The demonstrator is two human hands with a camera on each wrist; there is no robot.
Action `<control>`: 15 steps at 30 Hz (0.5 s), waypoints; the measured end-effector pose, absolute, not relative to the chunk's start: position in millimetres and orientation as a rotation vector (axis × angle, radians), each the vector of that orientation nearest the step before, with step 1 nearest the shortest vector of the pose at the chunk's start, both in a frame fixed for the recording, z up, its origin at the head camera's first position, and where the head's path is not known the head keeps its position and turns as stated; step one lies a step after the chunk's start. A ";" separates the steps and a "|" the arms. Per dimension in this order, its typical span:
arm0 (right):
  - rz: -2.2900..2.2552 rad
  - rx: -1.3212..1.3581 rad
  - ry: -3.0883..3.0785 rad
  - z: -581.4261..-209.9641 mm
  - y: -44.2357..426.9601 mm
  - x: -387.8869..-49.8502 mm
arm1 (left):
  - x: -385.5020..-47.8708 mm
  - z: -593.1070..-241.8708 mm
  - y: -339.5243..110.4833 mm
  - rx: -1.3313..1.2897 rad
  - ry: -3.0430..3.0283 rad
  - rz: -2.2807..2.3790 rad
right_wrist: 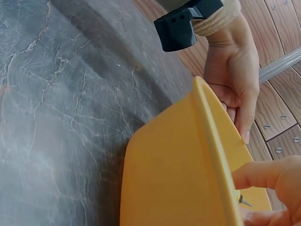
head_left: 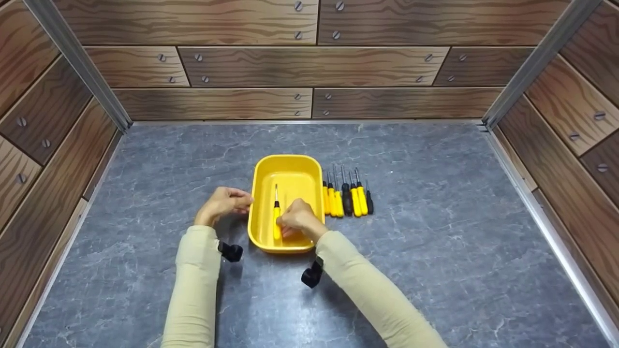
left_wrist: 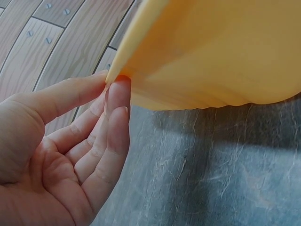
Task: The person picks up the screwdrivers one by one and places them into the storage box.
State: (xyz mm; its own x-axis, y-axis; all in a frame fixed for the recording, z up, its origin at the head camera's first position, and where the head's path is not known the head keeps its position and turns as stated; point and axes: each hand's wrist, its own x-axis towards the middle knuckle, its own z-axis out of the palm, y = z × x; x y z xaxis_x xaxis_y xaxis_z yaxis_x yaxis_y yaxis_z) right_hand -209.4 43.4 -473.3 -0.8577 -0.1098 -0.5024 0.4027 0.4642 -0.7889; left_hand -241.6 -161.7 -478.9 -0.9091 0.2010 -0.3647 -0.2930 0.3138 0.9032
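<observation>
A yellow tray stands on the grey marbled surface. My left hand pinches its left rim; in the left wrist view the thumb of that hand lies on one side of the tray wall and fingertips on the other. Inside the tray, my right hand pinches the handle of a yellow and black screwdriver, whose tip points away from me. The right wrist view shows the tray's outer wall, part of the right hand and the screwdriver's tip; the handle is mostly hidden there.
Just right of the tray, several screwdrivers lie side by side, handles toward me, some yellow and some black. Wood-patterned walls enclose the back and both sides, with metal rails along the edges.
</observation>
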 end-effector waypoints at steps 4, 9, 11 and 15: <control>-1.378 0.238 2.240 -473.9 39.1 -208.0 | -242.0 -478.0 -162.1 -0.078 2.179 1.627; -1.367 0.250 2.244 -475.2 34.2 -205.5 | -242.1 -478.1 -162.8 -0.076 2.175 1.626; -1.353 0.255 2.256 -476.6 32.8 -205.0 | -241.9 -478.4 -162.9 -0.076 2.177 1.621; -1.315 0.271 2.283 -479.6 30.6 -205.4 | -241.6 -478.7 -162.8 -0.073 2.184 1.615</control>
State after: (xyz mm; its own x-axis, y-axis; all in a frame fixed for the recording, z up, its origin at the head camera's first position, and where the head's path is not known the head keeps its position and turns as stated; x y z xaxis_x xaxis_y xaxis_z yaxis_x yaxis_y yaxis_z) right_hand -205.4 30.6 -479.6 -0.8612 -0.0690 -0.5036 0.4010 0.5166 -0.7565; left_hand -241.6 -162.8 -478.7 -0.9100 0.2035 -0.3611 -0.2856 0.3236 0.9021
